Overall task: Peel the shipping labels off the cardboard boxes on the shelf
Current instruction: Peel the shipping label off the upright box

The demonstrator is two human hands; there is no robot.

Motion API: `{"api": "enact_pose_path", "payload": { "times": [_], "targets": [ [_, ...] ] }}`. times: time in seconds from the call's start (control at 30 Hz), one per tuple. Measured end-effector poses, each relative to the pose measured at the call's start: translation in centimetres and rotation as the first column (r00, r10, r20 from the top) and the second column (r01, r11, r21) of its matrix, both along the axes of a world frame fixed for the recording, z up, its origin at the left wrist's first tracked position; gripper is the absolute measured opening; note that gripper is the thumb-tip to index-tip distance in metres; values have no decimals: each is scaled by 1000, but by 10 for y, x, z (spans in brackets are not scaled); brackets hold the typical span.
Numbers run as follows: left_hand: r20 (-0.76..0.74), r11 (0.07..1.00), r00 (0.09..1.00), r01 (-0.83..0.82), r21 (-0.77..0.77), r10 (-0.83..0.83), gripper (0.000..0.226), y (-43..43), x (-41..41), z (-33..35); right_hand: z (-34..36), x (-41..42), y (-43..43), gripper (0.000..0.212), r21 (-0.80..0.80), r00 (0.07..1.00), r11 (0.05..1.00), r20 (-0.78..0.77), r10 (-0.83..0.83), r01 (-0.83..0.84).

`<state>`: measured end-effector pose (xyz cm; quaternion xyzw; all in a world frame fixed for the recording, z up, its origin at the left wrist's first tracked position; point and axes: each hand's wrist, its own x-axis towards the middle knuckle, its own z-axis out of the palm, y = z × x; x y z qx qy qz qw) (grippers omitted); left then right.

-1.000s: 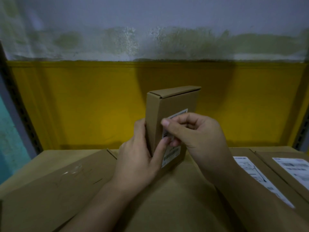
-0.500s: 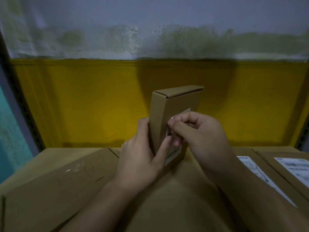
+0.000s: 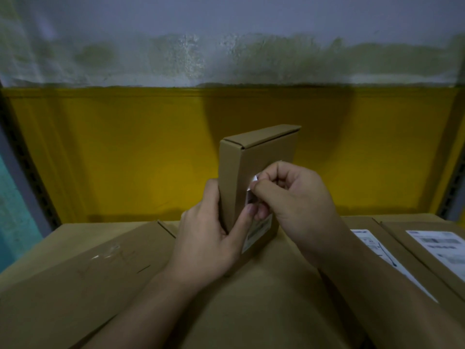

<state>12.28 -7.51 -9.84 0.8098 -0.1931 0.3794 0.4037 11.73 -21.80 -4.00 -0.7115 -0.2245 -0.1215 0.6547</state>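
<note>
A small brown cardboard box (image 3: 254, 157) stands upright on a large flat carton (image 3: 251, 298). My left hand (image 3: 214, 230) grips its narrow left side, thumb pressing the front face by the label. A white shipping label (image 3: 259, 229) is stuck on the box's front; its upper corner is lifted and curled away. My right hand (image 3: 294, 197) pinches that lifted corner between thumb and forefinger and hides most of the label's upper half.
Two more flat cartons lie at the right, each with a white label: one label (image 3: 372, 245) beside my right forearm, another label (image 3: 440, 248) at the far right. A carton (image 3: 75, 273) with a scuffed top lies left. A yellow wall (image 3: 125, 152) stands behind.
My right hand has peeled the label's top corner off the box face, which now shows bare cardboard where the label's upper part was. The box shifted slightly right.
</note>
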Motion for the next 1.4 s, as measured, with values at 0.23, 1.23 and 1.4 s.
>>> {"api": "enact_pose_path", "payload": {
  "times": [0.23,1.23,1.4],
  "targets": [
    [-20,1000,1000,20,-4,-20,47,2,0,1,3,2,0,13,-28,1000,1000,12,10,-10],
    [-105,987,983,143,-78,-150,46,6,2,1,-1,5,-4,13,-53,994,996,79,77,-73],
    [-125,971,969,199,-133,-215,45,5,1,1,0,4,-3,14,-38,993,996,87,79,-76]
  ]
}}
